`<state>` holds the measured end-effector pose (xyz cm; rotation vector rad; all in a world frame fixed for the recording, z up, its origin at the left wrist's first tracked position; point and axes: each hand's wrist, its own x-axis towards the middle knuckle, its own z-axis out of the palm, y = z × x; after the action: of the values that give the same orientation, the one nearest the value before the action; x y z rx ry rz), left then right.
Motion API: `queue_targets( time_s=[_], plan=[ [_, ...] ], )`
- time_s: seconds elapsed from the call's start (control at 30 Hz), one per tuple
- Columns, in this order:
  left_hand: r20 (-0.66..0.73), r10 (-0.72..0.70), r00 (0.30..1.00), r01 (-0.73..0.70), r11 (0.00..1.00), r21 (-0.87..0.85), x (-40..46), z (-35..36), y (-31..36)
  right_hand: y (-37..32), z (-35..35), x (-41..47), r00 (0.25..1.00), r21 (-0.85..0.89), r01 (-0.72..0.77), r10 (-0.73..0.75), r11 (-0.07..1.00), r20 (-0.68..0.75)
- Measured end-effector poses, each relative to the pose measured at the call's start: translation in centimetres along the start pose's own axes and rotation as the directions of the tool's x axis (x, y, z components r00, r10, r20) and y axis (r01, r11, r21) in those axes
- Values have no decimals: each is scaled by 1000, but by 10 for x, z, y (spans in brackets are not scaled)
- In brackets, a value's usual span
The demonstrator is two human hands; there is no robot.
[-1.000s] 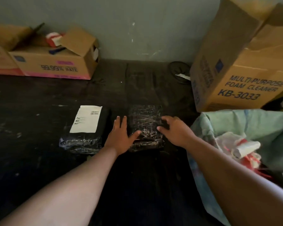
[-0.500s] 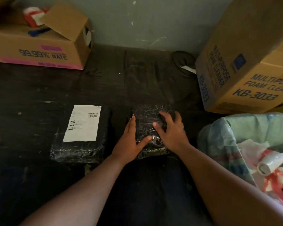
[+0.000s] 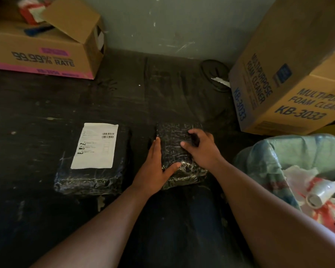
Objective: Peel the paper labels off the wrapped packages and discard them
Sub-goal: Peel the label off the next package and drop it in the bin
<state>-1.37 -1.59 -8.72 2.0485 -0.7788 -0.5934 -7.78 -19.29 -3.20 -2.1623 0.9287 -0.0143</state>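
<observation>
Our right hand [image 3: 200, 149] has slid from the edge onto the bare package [image 3: 179, 151] on the counter [image 3: 37, 209], fingers curling to pick at its wrap, left hand [image 3: 155, 167] flat alongside, while the neighbour's label [image 3: 95, 145] waits.

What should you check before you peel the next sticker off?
1. Label on the left package in plain sight, flat: ok.
2. Right package free of any label on top: ok, none shows.
3. Hands free to reach: not ok; left hand rests against the right package, right hand lies on it.
4. Lifted label corner to pinch: cannot tell.
5. Bag for scraps nearby and open: ok.
</observation>
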Motion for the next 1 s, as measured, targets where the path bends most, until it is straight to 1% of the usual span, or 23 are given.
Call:
queue_targets(
  time_s=[0.07,0.17,0.2,0.23,0.27,0.3,0.33,0.4,0.47,0.57,0.63,0.73,0.87,1.0],
  plan=[
    [-1,4,1000,-4,1000,-18,-1,-1,-1,-1,-2,-3,1000,9,-2,2,1000,-15],
    [-8,7,1000,-7,996,-87,-16,-1,-8,13,-2,-15,999,88,-17,20,996,-39],
    [-9,-4,1000,4,997,-83,-25,0,-14,19,-1,-19,999,101,-31,34,994,-35],
    [-10,-21,1000,20,999,-44,-37,1,-20,24,1,-21,999,114,-41,45,993,-30],
    [-10,-43,999,43,998,39,-51,4,-29,29,3,-24,999,127,-47,50,991,-21],
    [-14,-60,998,62,984,164,-67,7,-41,32,6,-26,999,150,-43,44,988,-5],
    [-18,-67,998,69,947,314,-85,10,-54,34,9,-28,999,170,-42,41,985,11],
    [-1,-58,998,49,823,566,-117,17,-81,33,13,-31,999,208,-35,31,977,22],
    [42,-75,996,26,734,679,-137,22,-103,31,15,-30,1000,249,-18,18,968,4],
    [41,-63,997,15,704,710,-139,26,-112,28,17,-31,999,264,17,-7,964,-38],
    [36,-65,997,19,691,723,-138,26,-110,24,20,-35,996,243,47,-29,969,-79],
    [45,-94,995,29,668,744,-139,25,-106,14,20,-45,989,257,85,-51,963,-138],
    [32,-116,993,55,672,739,-141,25,-104,16,16,-75,984,411,88,-14,908,-180],
    [-3,-120,993,84,677,731,-163,29,-103,37,19,-138,990,546,92,-18,833,-140]
  ],
)
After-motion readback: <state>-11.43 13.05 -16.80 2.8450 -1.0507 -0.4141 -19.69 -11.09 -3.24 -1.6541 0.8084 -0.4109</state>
